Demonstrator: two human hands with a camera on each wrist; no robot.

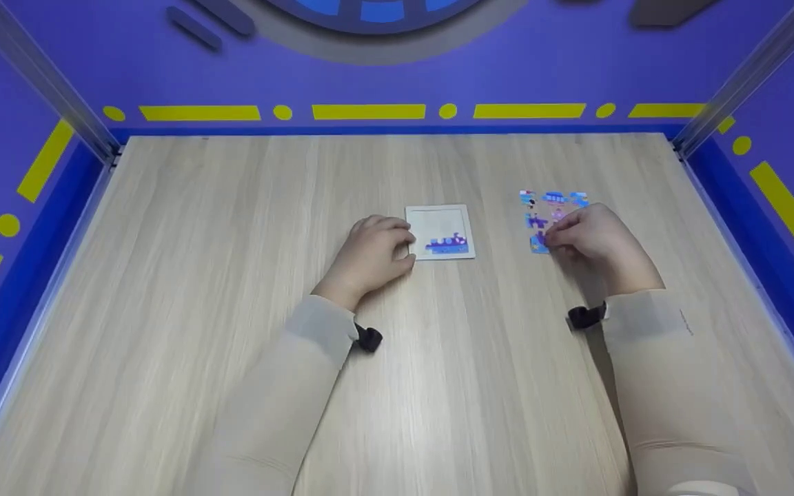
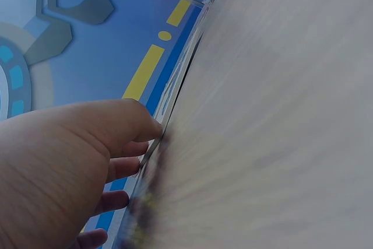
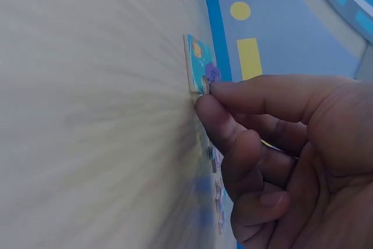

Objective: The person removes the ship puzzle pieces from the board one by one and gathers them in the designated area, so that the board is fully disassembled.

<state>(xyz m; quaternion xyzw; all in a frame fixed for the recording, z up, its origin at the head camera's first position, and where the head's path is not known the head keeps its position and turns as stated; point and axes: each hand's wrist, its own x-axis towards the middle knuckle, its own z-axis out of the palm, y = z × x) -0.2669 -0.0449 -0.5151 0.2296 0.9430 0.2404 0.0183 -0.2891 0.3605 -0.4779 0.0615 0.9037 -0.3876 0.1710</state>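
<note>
A shallow white puzzle tray (image 1: 438,220) lies mid-table, with joined blue and purple puzzle pieces (image 1: 449,246) along its near side. My left hand (image 1: 373,255) holds the tray at its left edge, thumb by the near left corner and bent fingers along the side. To the right are several loose puzzle pieces (image 1: 554,198) in a loose block. Over the near end of that block, my right hand (image 1: 597,241) pinches a small puzzle piece (image 3: 206,84) between thumb and index finger. A turquoise piece with an orange shape (image 3: 197,56) lies right beside the fingertips. My right hand hides part of the block.
The table (image 1: 231,207) has a light wood-grain top. Blue-purple panels (image 1: 369,89) with yellow marks stand along its back and both sides. Bare tabletop lies between the tray and the loose pieces. A black wrist camera (image 1: 369,339) sits on each sleeve.
</note>
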